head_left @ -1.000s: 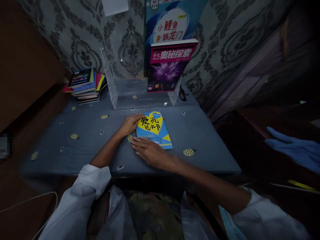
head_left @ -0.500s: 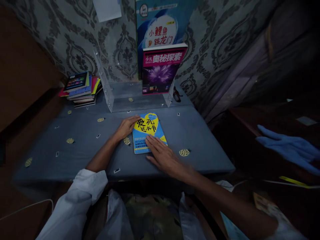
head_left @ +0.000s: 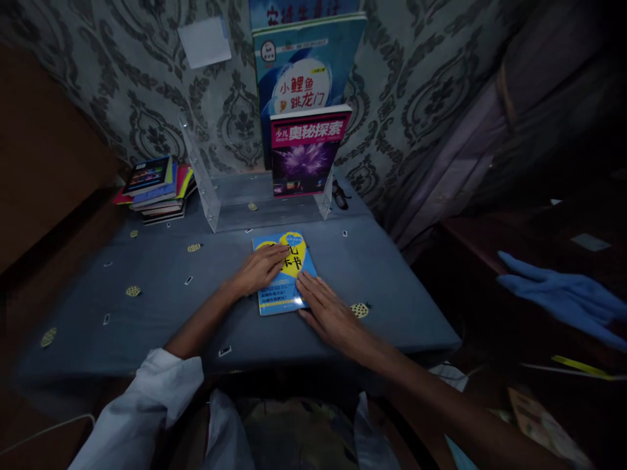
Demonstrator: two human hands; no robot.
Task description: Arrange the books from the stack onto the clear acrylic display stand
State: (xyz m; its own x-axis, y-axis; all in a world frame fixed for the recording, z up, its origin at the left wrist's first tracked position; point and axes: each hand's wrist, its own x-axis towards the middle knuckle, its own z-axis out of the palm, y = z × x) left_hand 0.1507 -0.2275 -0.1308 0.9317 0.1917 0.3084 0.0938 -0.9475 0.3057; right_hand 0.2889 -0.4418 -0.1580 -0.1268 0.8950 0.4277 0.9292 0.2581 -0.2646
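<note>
A blue book [head_left: 279, 297] with a yellow heart and black lettering on its cover lies closed on the grey-blue tablecloth [head_left: 161, 261]. My left hand [head_left: 259, 267] rests flat across the upper left of the cover, fingers stretched out and hiding part of the title. On the lower right edge lies my right hand [head_left: 330, 313], its fingers extended, the tips on the cover and the palm beyond the edge. Neither hand is wrapped around the book.
Behind the book stands a clear acrylic stand [head_left: 210, 202] with a magenta-and-purple book [head_left: 306, 160] and taller blue books [head_left: 306, 62]. A pile of books [head_left: 159, 189] sits at the back left, dark glasses [head_left: 340, 194] at right. A blue glove [head_left: 563, 287] appears far right.
My left hand has slid right from the book's left edge onto its cover. My right hand has shifted toward the book's right edge. The camera view has tilted up slightly.
</note>
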